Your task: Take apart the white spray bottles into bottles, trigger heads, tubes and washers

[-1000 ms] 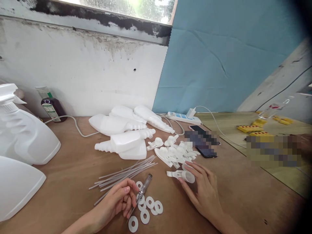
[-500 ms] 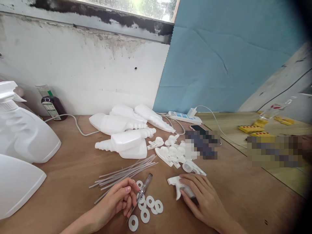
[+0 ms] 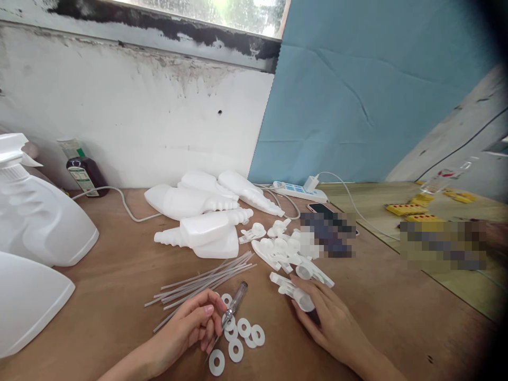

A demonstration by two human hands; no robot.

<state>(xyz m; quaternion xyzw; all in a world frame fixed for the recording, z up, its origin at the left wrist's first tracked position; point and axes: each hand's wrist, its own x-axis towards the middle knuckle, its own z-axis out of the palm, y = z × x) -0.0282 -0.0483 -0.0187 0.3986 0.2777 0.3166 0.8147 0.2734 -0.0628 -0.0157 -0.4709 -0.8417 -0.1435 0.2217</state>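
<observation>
My right hand (image 3: 327, 320) grips a white trigger spray head (image 3: 291, 290), its nozzle end pointing left and its round cap side turned up. Part of the spray head is hidden under my fingers. My left hand (image 3: 200, 323) has its fingers curled at the shaft of a clear-handled screwdriver (image 3: 238, 298), which slants across several white ring washers (image 3: 235, 350). Behind my right hand lies a pile of similar spray heads (image 3: 280, 248). Thin clear tubes (image 3: 206, 278) lie just beyond my left hand.
White bottles (image 3: 210, 230) lie toward the wall, and larger spray bottles (image 3: 43, 211) stand at left. A dark bottle (image 3: 87, 172), a power strip (image 3: 299, 191) with cables and a phone (image 3: 321, 210) line the back. Yellow pieces (image 3: 408, 210) sit on the right-hand table.
My right hand has turned the spray head over, so its trigger no longer points down and its round cap side shows. My left hand and the screwdriver have stayed in place.
</observation>
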